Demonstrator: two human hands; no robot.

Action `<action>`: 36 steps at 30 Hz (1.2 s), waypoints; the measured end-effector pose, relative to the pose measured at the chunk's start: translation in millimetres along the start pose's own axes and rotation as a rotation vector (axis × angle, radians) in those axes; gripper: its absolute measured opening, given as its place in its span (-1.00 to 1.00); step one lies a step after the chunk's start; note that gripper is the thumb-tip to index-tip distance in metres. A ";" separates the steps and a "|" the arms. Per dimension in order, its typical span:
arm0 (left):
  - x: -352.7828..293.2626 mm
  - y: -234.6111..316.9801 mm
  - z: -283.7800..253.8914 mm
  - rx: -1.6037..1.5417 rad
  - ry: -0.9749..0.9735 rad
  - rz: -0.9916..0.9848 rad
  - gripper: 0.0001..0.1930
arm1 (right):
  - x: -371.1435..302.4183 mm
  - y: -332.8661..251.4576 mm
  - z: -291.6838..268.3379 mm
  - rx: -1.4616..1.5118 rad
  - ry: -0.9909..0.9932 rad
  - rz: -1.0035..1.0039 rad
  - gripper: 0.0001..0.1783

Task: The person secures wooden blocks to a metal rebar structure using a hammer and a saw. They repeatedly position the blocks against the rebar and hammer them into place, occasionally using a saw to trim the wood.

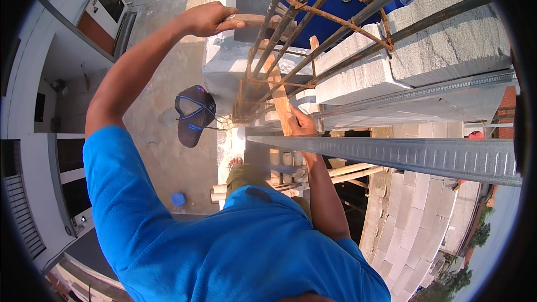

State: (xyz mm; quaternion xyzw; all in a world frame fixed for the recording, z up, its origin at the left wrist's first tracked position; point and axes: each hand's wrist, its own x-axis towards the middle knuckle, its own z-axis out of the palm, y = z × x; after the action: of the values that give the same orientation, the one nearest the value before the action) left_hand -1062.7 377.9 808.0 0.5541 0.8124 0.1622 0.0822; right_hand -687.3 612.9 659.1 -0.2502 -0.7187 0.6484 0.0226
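passing beside rusty rebar (351, 23), wooden strip (280, 98) is gripped by right hand (302, 123); wooden handle (253, 20) is clamped in left hand (210, 18).

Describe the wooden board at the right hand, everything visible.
The board is a narrow, flat-faced strip of tan wood, by its look. It slants in the picture: the right hand grips its near part, whose end shows just above the grey metal channel; its far part runs behind rusty rebar, which hides pieces of it. Whether board and bars touch, I can't tell.
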 end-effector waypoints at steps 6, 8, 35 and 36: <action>-3.1 8.3 15.8 -0.299 0.252 0.072 -0.32 | -8.1 -3.8 3.5 -0.021 -0.005 0.013 -0.45; -8.2 -4.7 36.6 -0.180 -0.100 0.074 -0.36 | -2.6 2.5 4.8 -0.017 0.025 -0.036 -0.48; -14.2 -27.9 35.4 -0.160 -0.059 -0.185 -0.34 | 1.3 14.1 2.5 -0.091 0.054 -0.042 -0.48; -23.2 -23.7 44.5 -0.242 0.007 -0.164 -0.33 | -4.3 18.1 2.1 -0.133 0.066 -0.059 -0.48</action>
State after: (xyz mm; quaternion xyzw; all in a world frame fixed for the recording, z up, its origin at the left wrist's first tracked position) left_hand -1060.8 356.2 756.9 0.4713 0.8297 0.2538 0.1585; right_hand -678.4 609.9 643.0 -0.2510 -0.7660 0.5899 0.0486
